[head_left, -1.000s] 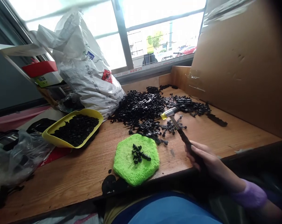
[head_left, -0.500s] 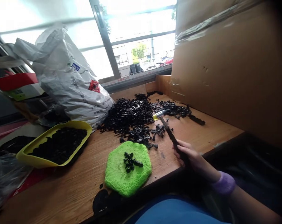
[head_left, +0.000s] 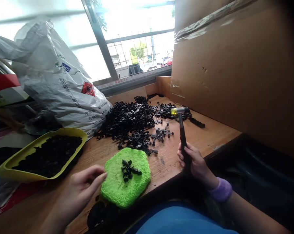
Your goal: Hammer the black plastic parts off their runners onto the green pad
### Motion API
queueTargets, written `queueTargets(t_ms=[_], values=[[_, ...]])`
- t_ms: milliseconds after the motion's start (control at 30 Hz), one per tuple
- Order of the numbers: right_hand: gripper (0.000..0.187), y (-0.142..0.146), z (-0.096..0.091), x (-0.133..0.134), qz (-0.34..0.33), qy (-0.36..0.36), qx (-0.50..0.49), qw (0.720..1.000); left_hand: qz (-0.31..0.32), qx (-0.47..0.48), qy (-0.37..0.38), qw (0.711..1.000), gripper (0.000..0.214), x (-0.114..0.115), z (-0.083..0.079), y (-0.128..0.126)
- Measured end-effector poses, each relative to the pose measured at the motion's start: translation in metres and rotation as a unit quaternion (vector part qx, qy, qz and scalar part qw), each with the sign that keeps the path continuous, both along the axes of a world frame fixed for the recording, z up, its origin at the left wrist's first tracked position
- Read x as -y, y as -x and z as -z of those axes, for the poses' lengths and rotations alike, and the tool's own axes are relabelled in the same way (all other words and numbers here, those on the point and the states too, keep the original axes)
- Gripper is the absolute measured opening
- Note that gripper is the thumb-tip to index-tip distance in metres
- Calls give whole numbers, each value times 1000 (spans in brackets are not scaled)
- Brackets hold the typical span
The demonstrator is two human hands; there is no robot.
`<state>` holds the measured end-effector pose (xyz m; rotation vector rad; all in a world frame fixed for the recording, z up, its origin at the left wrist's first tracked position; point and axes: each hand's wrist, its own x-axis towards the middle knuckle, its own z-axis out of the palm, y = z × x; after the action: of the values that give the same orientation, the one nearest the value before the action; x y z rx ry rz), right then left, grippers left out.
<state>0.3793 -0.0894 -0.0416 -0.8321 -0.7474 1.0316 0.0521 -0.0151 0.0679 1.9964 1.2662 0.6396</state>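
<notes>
My right hand (head_left: 194,159) is closed around the dark handle of a small hammer (head_left: 182,130). The hammer stands nearly upright over the table, its metal head fitted with a yellow face on the left and a dark one on the right. At the left edge of a bright green hexagonal pad (head_left: 112,191) is my left hand (head_left: 84,188), fingers loosely curled, thumb and index tips close together, with nothing visible between them. A cluster of black plastic parts (head_left: 129,170) lies on the pad, apart from both hands.
Behind the pad spreads a large heap of black parts (head_left: 132,117). A yellow tray (head_left: 84,143) of black pieces stands left, before a white printed sack (head_left: 64,87). A cardboard box (head_left: 210,71) walls the right side; a black-handled object (head_left: 197,123) lies near it.
My left hand has come into view from the lower left, beside the pad. The hammer has swung more upright, its head turning level and rightward. The whole view has shifted slightly.
</notes>
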Motion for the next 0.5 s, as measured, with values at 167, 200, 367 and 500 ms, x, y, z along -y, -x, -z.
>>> queueTargets(t_ms=[167, 200, 367, 500], values=[[13, -3, 3, -1, -4, -15, -9, 1000, 161, -76, -201, 963, 14, -44, 1, -119], [14, -3, 3, -1, -3, -17, -9, 1000, 176, -101, -225, 953, 14, -51, 3, -141], [16, -4, 7, -1, 10, -25, -6, 1000, 178, -228, -221, 932, 22, -79, 30, -213], [16, -6, 8, 0, 11, -33, -3, 999, 156, -217, -212, 940, 19, -87, 50, -236]])
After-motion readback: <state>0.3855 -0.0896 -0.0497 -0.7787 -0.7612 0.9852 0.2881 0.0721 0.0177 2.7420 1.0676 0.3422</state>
